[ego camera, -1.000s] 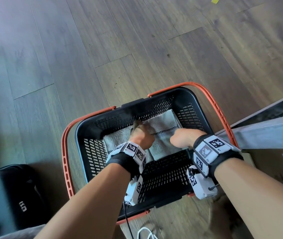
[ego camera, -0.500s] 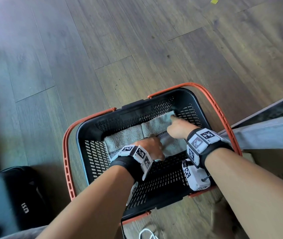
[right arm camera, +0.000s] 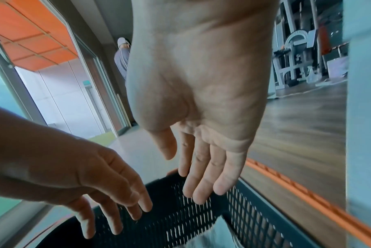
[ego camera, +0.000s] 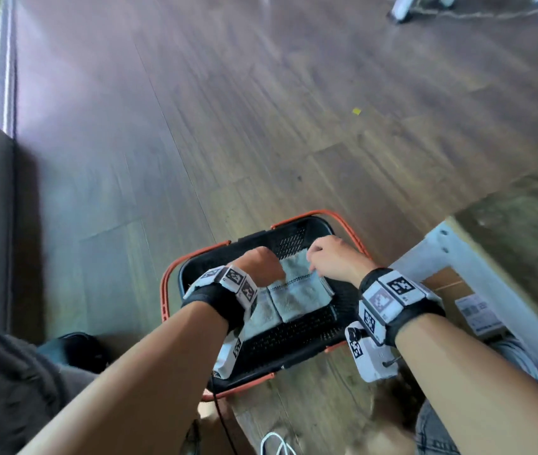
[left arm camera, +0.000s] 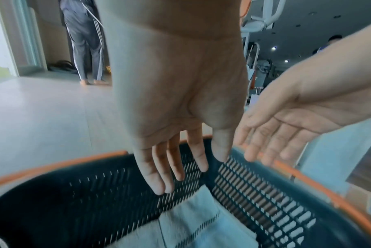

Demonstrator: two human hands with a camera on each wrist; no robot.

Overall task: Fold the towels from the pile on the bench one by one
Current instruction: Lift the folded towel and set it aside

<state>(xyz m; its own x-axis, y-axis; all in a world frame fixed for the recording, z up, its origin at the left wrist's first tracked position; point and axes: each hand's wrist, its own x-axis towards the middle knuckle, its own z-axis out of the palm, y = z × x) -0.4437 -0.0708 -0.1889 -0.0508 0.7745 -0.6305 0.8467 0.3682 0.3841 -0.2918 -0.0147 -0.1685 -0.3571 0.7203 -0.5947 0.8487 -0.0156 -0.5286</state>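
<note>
Both hands have lifted off the folded pale grey towel (ego camera: 297, 292) since half a second ago and are now hovering above it, no longer pressing. The left hand (left arm camera: 180, 100) and the right hand (right arm camera: 201, 94) are hanging with fingers straight and loosely spread, holding nothing. The towel is lying flat inside the black perforated plastic basket with orange handles (ego camera: 297, 333), its stitched stripe running across the basket from left to right.
</note>
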